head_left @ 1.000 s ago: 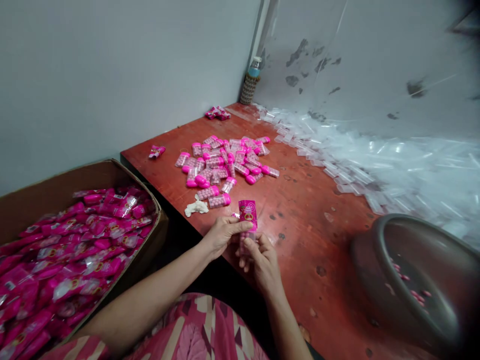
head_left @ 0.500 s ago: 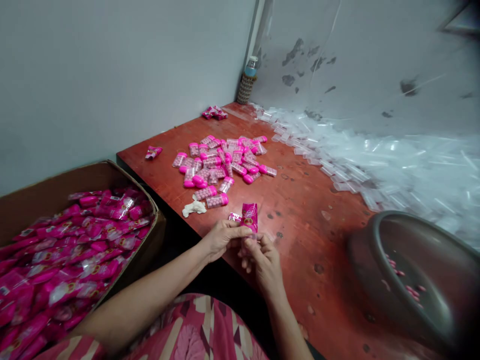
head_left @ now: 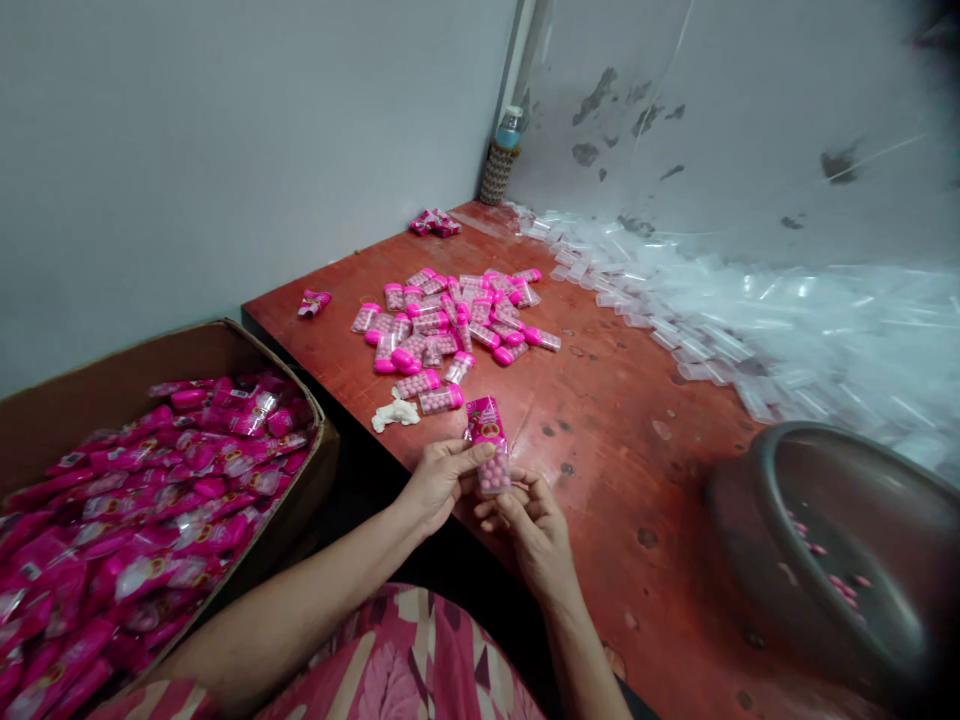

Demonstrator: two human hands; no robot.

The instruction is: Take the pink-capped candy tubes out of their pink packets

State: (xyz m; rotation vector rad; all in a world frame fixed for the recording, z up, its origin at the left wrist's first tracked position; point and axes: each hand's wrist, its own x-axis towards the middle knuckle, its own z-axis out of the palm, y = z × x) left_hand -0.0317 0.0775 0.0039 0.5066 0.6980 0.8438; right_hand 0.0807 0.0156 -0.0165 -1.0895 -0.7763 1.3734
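Both hands hold one small clear candy box [head_left: 494, 474] over the front edge of the red table. Pink round candies fill its lower part, and a printed magenta sleeve [head_left: 486, 420] covers its upper part. My left hand [head_left: 444, 482] pinches the box from the left, thumb across its front. At the lower right corner, my right hand [head_left: 531, 520] grips it between thumb and fingers. Beyond them lies a pile of pink-capped candy boxes [head_left: 450, 320], with a crumpled white scrap [head_left: 395, 411] at its near side.
A cardboard box [head_left: 319, 440] full of magenta-wrapped packs stands at left. Empty clear containers [head_left: 720, 310] are heaped along the right wall. A dark basin [head_left: 780, 540] with a few pink candies sits at right. A bottle in a woven holder [head_left: 498, 172] stands in the far corner.
The candy box has tilted, its top swinging left, and the candies in its lower part now show. My right hand has shifted slightly down and its fingers cover less of the box.
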